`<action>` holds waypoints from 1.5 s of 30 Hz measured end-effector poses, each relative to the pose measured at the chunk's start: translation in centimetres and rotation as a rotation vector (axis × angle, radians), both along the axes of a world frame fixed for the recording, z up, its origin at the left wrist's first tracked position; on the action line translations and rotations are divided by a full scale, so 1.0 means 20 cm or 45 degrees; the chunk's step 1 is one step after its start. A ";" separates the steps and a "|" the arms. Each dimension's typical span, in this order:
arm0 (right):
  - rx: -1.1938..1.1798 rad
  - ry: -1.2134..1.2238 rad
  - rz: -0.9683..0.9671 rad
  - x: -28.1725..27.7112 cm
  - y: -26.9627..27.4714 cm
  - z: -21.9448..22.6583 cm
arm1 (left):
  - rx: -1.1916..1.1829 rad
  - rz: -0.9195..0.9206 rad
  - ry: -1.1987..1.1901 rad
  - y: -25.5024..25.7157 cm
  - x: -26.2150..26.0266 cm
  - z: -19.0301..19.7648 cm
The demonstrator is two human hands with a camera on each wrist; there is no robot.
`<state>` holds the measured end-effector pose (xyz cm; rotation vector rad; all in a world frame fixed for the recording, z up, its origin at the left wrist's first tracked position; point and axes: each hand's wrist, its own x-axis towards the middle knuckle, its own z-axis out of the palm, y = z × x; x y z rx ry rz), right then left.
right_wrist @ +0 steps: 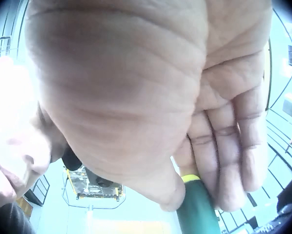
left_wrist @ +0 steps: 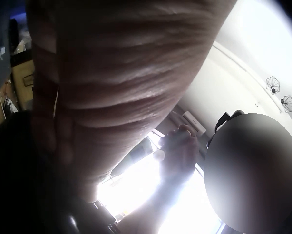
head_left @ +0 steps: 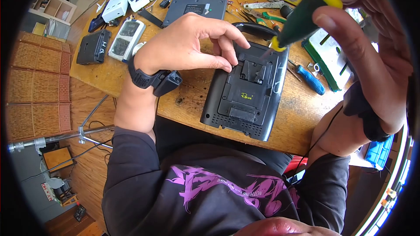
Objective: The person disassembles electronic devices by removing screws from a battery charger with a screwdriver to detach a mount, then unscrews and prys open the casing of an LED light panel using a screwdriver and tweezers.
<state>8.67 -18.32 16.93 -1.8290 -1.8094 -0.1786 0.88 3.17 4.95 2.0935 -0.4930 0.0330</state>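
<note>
A black device point(head_left: 247, 91) with a handle and a "Relux" label lies face down on the wooden bench. The left hand point(head_left: 192, 46) reaches over its upper left part, thumb and fingertips close together at the mounting plate; whether a small part is between them cannot be told. Above the device's upper right, the right hand point(head_left: 372, 39) holds a green and yellow screwdriver point(head_left: 302, 19) by its handle, the shaft slanting down toward the plate. In the right wrist view the green handle point(right_wrist: 197, 204) is between thumb and fingers. The left wrist view shows mostly the left palm point(left_wrist: 121, 73).
A blue screwdriver point(head_left: 309, 79) lies right of the device, near a green-edged tray point(head_left: 323, 61). Pliers point(head_left: 271, 16) and loose bits are behind. A grey box point(head_left: 194, 8), a grey-white case point(head_left: 127, 39) and a black battery point(head_left: 93, 47) stand at the back left.
</note>
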 end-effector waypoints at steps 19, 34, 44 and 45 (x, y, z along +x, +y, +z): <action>-0.021 0.002 0.050 0.04 0.01 0.00 | -0.007 -0.045 -0.030 0.04 0.01 -0.04; -0.029 0.009 0.070 0.00 0.03 0.02 | -0.197 -0.013 0.046 0.04 0.01 -0.08; -0.032 0.015 0.084 -0.01 0.09 0.00 | -0.112 -0.011 -0.071 0.04 0.01 -0.06; -0.033 0.015 0.087 -0.01 0.08 0.00 | -0.032 -0.038 -0.090 0.04 0.01 -0.03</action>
